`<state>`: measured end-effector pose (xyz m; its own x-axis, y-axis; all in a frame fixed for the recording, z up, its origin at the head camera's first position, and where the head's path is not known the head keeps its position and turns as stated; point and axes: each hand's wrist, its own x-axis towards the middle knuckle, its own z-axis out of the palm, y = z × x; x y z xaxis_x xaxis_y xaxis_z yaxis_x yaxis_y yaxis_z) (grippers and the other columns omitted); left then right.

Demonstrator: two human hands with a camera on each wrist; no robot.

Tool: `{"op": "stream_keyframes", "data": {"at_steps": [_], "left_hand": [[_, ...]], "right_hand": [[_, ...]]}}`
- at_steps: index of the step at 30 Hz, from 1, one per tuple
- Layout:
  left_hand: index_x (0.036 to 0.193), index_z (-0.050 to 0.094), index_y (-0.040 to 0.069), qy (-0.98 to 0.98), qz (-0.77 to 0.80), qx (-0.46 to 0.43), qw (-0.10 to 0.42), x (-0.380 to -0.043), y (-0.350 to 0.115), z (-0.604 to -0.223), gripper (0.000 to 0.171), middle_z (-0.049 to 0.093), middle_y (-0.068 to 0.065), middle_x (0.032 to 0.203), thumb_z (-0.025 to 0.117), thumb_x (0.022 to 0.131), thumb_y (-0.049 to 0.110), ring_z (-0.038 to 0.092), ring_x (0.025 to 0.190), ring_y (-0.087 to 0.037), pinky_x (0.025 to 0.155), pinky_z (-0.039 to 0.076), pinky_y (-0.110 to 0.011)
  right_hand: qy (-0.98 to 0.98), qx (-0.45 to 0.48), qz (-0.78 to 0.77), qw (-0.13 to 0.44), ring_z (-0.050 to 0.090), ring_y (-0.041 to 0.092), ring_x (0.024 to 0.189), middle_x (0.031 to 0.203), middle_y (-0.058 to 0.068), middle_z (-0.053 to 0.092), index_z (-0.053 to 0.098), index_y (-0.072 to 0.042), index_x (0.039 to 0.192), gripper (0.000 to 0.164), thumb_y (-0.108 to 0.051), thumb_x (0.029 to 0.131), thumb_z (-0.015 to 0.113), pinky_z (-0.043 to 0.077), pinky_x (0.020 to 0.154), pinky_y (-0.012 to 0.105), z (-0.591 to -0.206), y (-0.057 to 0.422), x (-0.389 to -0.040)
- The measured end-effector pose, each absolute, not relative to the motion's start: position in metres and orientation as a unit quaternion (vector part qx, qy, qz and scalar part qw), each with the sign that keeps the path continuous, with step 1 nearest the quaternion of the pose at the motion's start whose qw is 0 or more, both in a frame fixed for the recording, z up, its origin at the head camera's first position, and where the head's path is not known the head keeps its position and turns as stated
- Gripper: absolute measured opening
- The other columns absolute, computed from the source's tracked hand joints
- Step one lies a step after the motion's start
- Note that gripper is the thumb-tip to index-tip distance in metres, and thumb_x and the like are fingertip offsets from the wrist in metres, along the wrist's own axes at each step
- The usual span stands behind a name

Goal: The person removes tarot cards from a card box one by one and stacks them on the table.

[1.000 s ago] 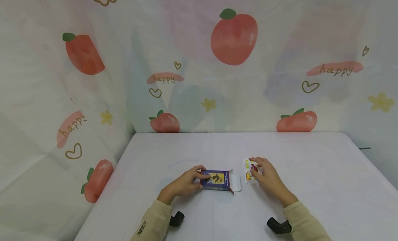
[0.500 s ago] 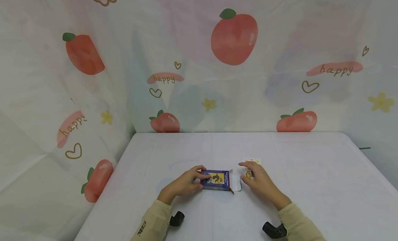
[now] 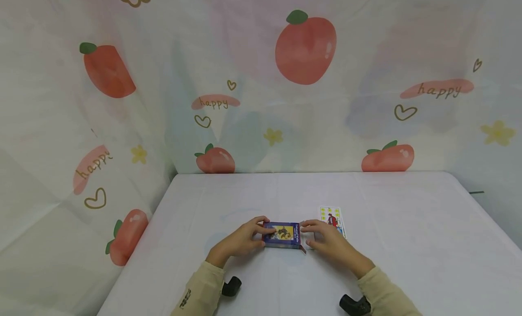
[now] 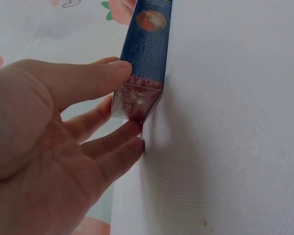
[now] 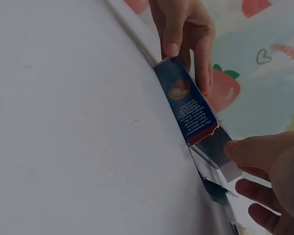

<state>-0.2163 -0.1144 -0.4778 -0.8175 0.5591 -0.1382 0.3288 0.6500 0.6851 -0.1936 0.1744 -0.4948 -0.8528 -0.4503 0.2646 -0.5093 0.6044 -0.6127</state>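
Observation:
A blue card box [image 3: 281,234] with a yellow picture lies on the table, its right end open. My left hand [image 3: 242,238] holds its left end; in the left wrist view the thumb [image 4: 103,78] presses one narrow side of the box. At the open end is my right hand [image 3: 326,239], its fingers spread loosely over the white end flap. In the right wrist view the thumb [image 5: 255,152] touches a dark side flap [image 5: 218,149], while another flap [image 5: 216,190] sticks out below. A picture card [image 3: 332,216], perhaps the top of a stack, lies partly behind the right hand.
The table [image 3: 408,230] has a white cloth. A printed fabric backdrop [image 3: 253,57] with fruit and hearts stands behind and at the left. Black curved pieces [image 3: 231,286] sit by both sleeves.
The right hand has left the picture card and moved left to the box's open end. More of the card shows now. The left hand and the box stay in place.

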Motion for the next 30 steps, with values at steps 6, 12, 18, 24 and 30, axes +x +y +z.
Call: {"op": "stream_keyframes", "data": {"at_steps": [6,12,18,24,30], "left_hand": [[0.138,0.063,0.017,0.889,0.340,0.252,0.171,-0.217,-0.115,-0.478,0.045,0.043,-0.006,0.154,0.068,0.095,0.006,0.038,0.148,-0.030,0.120,0.035,-0.052],[0.138,0.064,0.018,0.888,0.344,0.249,0.174,-0.218,-0.115,-0.480,0.044,0.042,-0.005,0.154,0.067,0.096,0.006,0.038,0.148,-0.030,0.121,0.035,-0.052],[0.138,0.064,0.019,0.890,0.342,0.246,0.174,-0.218,-0.115,-0.481,0.044,0.042,-0.005,0.156,0.068,0.096,0.007,0.037,0.149,-0.031,0.121,0.034,-0.053],[0.139,0.063,0.020,0.891,0.345,0.240,0.175,-0.217,-0.115,-0.481,0.045,0.041,-0.005,0.157,0.067,0.096,0.007,0.035,0.150,-0.031,0.121,0.034,-0.053],[0.139,0.063,0.018,0.889,0.344,0.248,0.172,-0.217,-0.115,-0.480,0.044,0.041,-0.006,0.156,0.067,0.096,0.007,0.036,0.149,-0.031,0.121,0.035,-0.053]], "right_hand": [[-0.896,0.283,0.338,0.046,0.063,0.041,0.121,0.128,0.016,0.069,0.074,-0.001,0.116,0.032,-0.003,0.085,0.076,0.049,0.102,0.056,-0.499,0.170,-0.194],[-0.904,0.255,0.342,0.015,0.059,0.040,0.128,0.134,0.015,0.066,0.071,0.000,0.123,0.038,-0.010,0.086,0.077,0.046,0.107,0.058,-0.504,0.167,-0.193],[-0.911,0.219,0.349,0.014,0.056,0.042,0.131,0.138,0.016,0.062,0.069,0.002,0.125,0.039,-0.009,0.088,0.075,0.044,0.108,0.060,-0.508,0.159,-0.190],[-0.917,0.193,0.349,0.026,0.053,0.040,0.132,0.142,0.016,0.056,0.069,0.001,0.126,0.037,-0.008,0.090,0.072,0.043,0.110,0.059,-0.510,0.152,-0.184],[-0.922,0.174,0.346,0.027,0.056,0.035,0.126,0.144,0.016,0.052,0.070,0.002,0.124,0.034,-0.007,0.091,0.071,0.045,0.108,0.058,-0.508,0.151,-0.182]]}}
